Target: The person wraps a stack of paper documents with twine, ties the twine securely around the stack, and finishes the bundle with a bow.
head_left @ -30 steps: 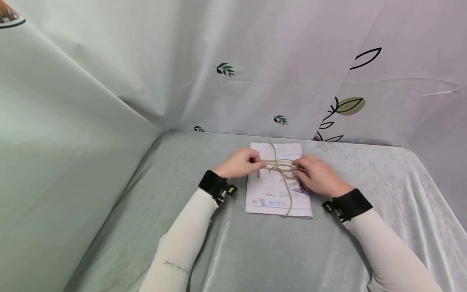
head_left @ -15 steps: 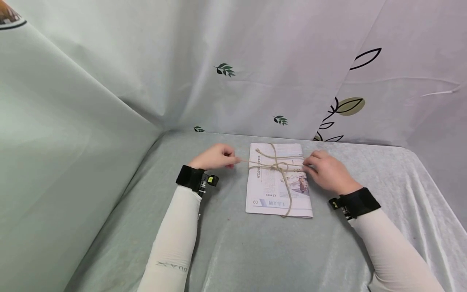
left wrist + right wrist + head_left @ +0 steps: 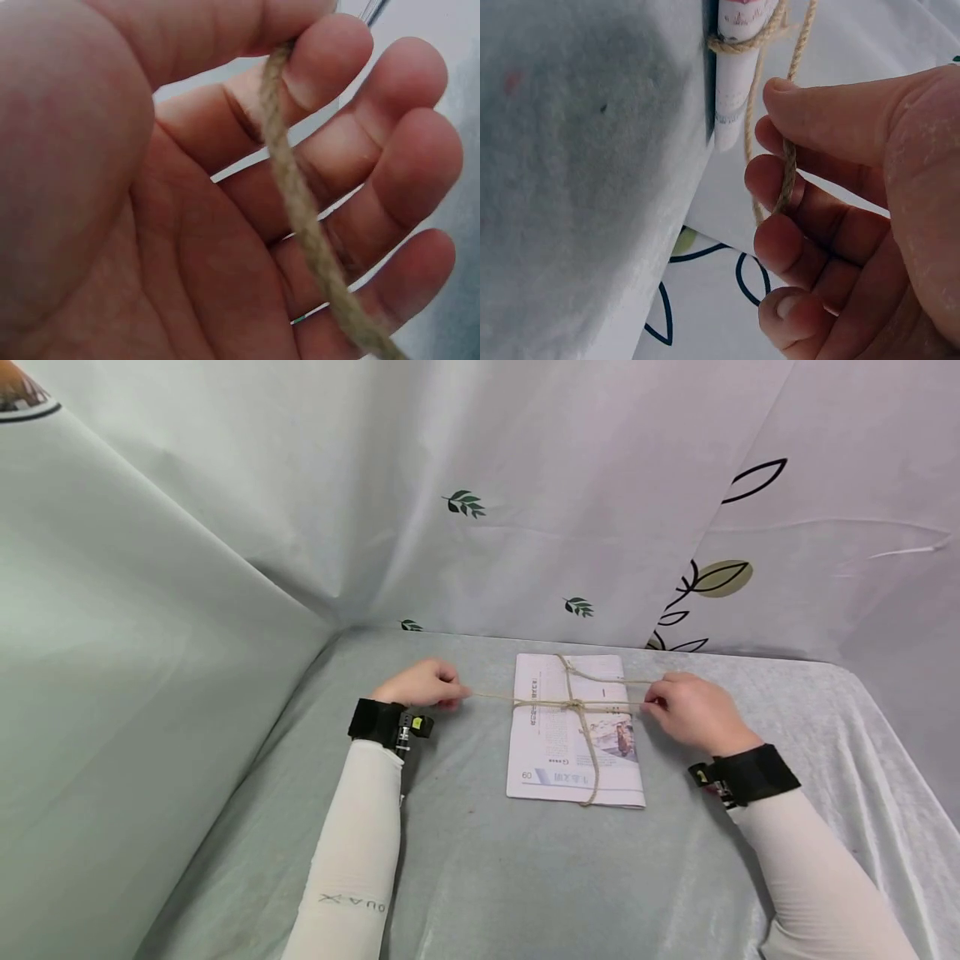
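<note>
A folded stack of newspaper (image 3: 551, 743) lies on the cloth, with tan twine (image 3: 590, 747) crossed around it lengthwise and widthwise. A small knot (image 3: 574, 704) sits where the strands cross. Left of the paper, my left hand (image 3: 425, 683) pinches one twine end between thumb and index finger; the strand runs straight to the knot. In the left wrist view a loose tail of twine (image 3: 300, 202) hangs across the palm. My right hand (image 3: 693, 708), just off the paper's right edge, pinches a twine loop (image 3: 789, 161), seen passing over its fingers in the right wrist view.
A grey cloth (image 3: 480, 877) covers the table. White fabric (image 3: 525, 460) with leaf prints hangs behind it, and a plain fabric wall (image 3: 150, 635) slopes along the left side.
My hands have moved apart, left hand leftward and right hand rightward. The loose loops over the paper have drawn into a small knot, and the strands have straightened.
</note>
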### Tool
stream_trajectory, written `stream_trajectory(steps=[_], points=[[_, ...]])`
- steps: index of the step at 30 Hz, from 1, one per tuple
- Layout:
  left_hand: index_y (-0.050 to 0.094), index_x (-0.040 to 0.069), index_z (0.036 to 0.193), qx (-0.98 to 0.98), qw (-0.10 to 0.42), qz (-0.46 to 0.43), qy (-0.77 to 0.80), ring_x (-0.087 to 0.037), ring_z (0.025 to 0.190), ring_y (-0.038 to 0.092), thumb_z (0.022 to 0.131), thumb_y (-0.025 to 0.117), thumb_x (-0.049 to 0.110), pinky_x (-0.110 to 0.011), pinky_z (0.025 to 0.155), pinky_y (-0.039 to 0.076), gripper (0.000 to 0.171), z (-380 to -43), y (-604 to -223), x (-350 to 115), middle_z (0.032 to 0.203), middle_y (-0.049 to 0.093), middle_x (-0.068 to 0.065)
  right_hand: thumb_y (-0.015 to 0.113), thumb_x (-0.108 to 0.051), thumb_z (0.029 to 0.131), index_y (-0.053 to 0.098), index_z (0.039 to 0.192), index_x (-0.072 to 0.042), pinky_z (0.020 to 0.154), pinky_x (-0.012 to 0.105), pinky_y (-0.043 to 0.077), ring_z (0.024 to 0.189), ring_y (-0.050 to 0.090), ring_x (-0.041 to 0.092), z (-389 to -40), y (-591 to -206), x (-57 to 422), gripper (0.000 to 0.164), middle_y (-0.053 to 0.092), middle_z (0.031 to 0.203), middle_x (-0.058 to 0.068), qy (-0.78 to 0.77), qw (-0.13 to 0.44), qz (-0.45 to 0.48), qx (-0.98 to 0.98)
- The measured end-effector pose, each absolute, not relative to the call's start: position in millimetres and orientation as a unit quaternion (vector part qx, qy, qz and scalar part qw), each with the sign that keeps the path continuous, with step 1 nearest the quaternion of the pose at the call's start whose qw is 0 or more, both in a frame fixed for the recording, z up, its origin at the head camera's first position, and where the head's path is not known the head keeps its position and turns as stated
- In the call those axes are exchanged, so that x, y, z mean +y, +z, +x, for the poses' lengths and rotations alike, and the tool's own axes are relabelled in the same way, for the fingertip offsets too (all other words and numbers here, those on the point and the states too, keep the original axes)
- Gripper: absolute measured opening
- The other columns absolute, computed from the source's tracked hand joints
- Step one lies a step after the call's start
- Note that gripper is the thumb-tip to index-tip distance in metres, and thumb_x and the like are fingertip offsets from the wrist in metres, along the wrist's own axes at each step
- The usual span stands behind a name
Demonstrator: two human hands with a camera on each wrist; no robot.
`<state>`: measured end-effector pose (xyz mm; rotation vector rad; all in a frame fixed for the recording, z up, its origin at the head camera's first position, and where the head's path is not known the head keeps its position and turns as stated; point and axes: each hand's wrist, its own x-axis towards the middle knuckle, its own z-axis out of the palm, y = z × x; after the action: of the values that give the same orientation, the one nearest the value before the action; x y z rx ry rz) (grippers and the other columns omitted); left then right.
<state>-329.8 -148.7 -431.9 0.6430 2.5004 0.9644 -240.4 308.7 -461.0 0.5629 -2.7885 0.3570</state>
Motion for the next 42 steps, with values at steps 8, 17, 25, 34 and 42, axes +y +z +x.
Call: stream_trajectory(steps=[8,17,25,34,42], points=[[0.072,0.005,0.078,0.893,0.195,0.217,0.343,-0.021,0.071,0.056,0.105,0.077,0.034,-0.033,0.073,0.045,0.040,-330,-430,-159,0.076,0.070,-0.004,0.085,-0.016,0.097,0.081,0.095,-0.010,0.074,0.056,0.056,0.081,0.069,0.027,-242,-458,314,0.007,0.073,0.090,0.004,0.119,0.100,0.173,-0.973],[0.072,0.004,0.078,0.891,0.203,0.210,0.348,-0.023,0.071,0.057,0.107,0.076,0.033,-0.034,0.073,0.046,0.042,-331,-432,-164,0.075,0.070,-0.004,0.087,-0.020,0.097,0.080,0.090,-0.013,0.068,0.052,0.053,0.073,0.063,0.020,-241,-455,316,0.012,0.072,0.085,0.002,0.131,0.072,0.157,-0.976],[0.072,0.002,0.079,0.898,0.209,0.199,0.333,-0.022,0.070,0.055,0.108,0.075,0.032,-0.033,0.072,0.045,0.042,-332,-433,-164,0.073,0.066,-0.004,0.088,-0.022,0.097,0.079,0.086,-0.015,0.067,0.049,0.051,0.074,0.060,0.019,-240,-454,319,0.016,0.071,0.082,-0.001,0.132,0.054,0.149,-0.979],[0.070,0.005,0.073,0.900,0.216,0.179,0.333,-0.016,0.063,0.051,0.107,0.076,0.031,-0.032,0.069,0.045,0.043,-333,-435,-162,0.070,0.064,-0.002,0.090,-0.026,0.095,0.076,0.075,-0.020,0.071,0.050,0.046,0.090,0.057,0.029,-240,-458,324,0.026,0.061,0.074,-0.004,0.124,0.067,0.155,-0.978],[0.067,0.008,0.071,0.907,0.212,0.170,0.322,-0.015,0.063,0.053,0.107,0.074,0.028,-0.033,0.073,0.047,0.042,-333,-441,-165,0.071,0.065,0.000,0.089,-0.027,0.097,0.074,0.076,-0.020,0.069,0.048,0.045,0.081,0.057,0.026,-240,-457,327,0.027,0.062,0.071,-0.006,0.121,0.050,0.156,-0.979]])
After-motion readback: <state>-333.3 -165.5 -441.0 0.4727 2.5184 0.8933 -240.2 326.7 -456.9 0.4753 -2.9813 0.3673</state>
